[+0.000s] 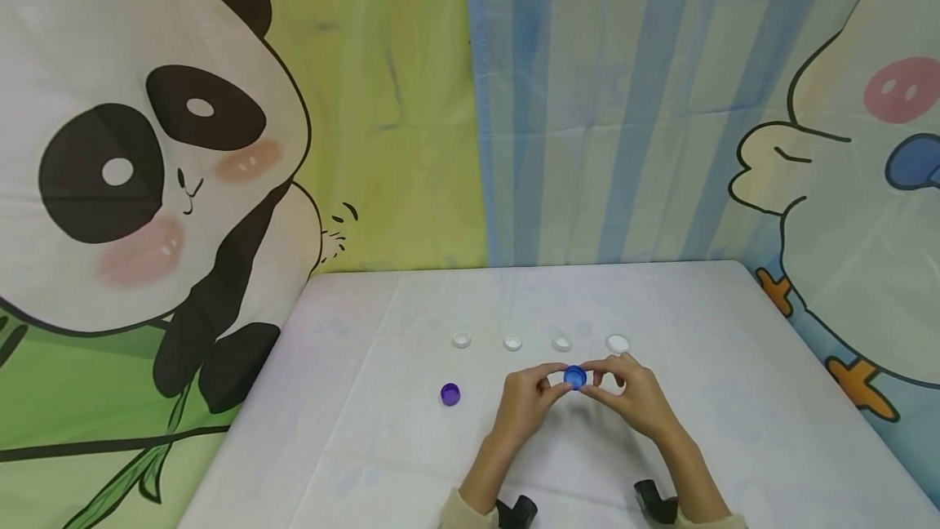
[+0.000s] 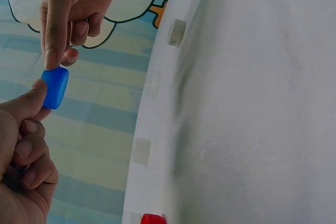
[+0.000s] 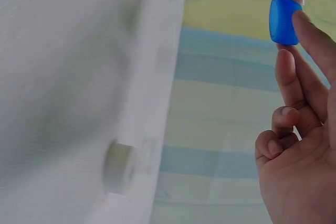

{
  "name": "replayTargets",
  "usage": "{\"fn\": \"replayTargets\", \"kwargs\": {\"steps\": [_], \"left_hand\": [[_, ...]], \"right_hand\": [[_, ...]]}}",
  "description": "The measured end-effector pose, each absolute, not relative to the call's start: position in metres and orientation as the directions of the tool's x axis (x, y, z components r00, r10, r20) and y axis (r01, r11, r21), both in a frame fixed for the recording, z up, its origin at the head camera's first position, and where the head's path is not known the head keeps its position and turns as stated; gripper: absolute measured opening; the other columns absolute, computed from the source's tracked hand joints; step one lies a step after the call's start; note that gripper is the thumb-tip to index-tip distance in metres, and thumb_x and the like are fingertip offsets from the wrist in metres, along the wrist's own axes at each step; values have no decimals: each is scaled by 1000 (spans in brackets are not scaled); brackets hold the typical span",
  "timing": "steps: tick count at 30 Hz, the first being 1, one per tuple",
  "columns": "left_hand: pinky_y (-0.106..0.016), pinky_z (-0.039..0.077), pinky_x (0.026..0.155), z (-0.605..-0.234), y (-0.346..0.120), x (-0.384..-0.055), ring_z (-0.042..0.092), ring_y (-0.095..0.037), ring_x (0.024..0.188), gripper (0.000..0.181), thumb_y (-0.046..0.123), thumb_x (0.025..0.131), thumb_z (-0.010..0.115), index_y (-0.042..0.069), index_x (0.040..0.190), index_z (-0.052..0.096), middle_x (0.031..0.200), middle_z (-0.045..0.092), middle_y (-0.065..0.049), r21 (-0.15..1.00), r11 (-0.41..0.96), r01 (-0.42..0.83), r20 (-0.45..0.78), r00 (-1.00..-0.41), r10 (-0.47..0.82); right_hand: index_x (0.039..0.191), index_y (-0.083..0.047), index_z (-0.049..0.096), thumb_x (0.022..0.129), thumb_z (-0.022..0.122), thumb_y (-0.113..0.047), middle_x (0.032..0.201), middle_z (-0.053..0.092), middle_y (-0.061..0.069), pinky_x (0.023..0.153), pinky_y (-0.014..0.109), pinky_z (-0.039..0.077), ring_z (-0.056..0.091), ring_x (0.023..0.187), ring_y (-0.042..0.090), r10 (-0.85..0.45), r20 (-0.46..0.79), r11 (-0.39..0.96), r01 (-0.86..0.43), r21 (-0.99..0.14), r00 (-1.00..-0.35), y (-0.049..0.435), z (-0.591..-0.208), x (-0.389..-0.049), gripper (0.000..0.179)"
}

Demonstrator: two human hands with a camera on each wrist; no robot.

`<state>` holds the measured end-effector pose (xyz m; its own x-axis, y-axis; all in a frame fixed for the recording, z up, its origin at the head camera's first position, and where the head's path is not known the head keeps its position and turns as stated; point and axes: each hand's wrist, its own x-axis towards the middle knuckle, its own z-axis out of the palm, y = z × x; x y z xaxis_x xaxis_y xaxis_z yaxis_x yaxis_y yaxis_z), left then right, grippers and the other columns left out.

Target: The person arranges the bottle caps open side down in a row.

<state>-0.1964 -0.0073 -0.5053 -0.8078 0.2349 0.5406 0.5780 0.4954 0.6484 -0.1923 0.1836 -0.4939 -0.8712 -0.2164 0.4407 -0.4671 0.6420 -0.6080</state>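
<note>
A blue bottle cap point(image 1: 575, 377) is held above the table between both hands, its hollow side facing the head camera. My left hand point(image 1: 523, 405) pinches its left side between thumb and finger; my right hand point(image 1: 637, 395) pinches the opposite side the same way. The left wrist view shows the blue cap point(image 2: 55, 87) side-on between the fingertips, and in the right wrist view the ridged side of the blue cap point(image 3: 284, 20) is visible. To the left of the hands lies a purple bottle cap point(image 1: 450, 394) on the table.
Behind the hands, white caps stand in a row: one at left point(image 1: 461, 340), two in the middle point(image 1: 512, 342) and one at right point(image 1: 618, 344), close behind the right hand. A red object point(image 2: 153, 219) is cut off in the left wrist view. Printed curtains border the white table point(image 1: 382, 447).
</note>
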Motion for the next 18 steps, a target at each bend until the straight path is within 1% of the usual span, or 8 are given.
{"fn": "replayTargets", "kwargs": {"steps": [4, 11, 16, 18], "left_hand": [[-8, 27, 40, -496, -10, -193, 31, 6, 47, 26, 26, 79, 67, 11, 101, 68, 52, 44, 8, 636, 428, 642, 613, -757, 225], [-6, 26, 42, -487, -16, -184, 31, 6, 49, 26, 26, 81, 65, 12, 104, 66, 54, 44, 8, 538, 389, 748, 740, -640, 207], [-6, 27, 43, -480, -20, -175, 30, 7, 50, 26, 23, 80, 66, 12, 104, 65, 54, 43, 8, 533, 357, 767, 762, -618, 191], [-6, 27, 43, -478, -21, -174, 30, 7, 50, 27, 23, 80, 66, 12, 104, 65, 54, 43, 8, 531, 350, 772, 767, -613, 188]], "right_hand": [[98, -27, 67, 70, 75, -33, 71, 53, -19, 59, 23, 33, 37, 69, 2, -197, 496, 638, -495, -591, -846, 181, -480, -187, 29], [99, -26, 67, 66, 79, -27, 74, 55, -18, 60, 22, 32, 37, 74, 1, -223, 575, 601, -576, -555, -787, 176, -460, -176, 35], [100, -26, 66, 66, 79, -26, 79, 55, -18, 63, 22, 34, 39, 79, 2, -234, 607, 576, -611, -543, -760, 171, -451, -166, 37], [100, -25, 66, 64, 81, -23, 79, 55, -17, 63, 21, 34, 39, 79, 2, -235, 638, 562, -638, -526, -733, 169, -449, -165, 39]]}}
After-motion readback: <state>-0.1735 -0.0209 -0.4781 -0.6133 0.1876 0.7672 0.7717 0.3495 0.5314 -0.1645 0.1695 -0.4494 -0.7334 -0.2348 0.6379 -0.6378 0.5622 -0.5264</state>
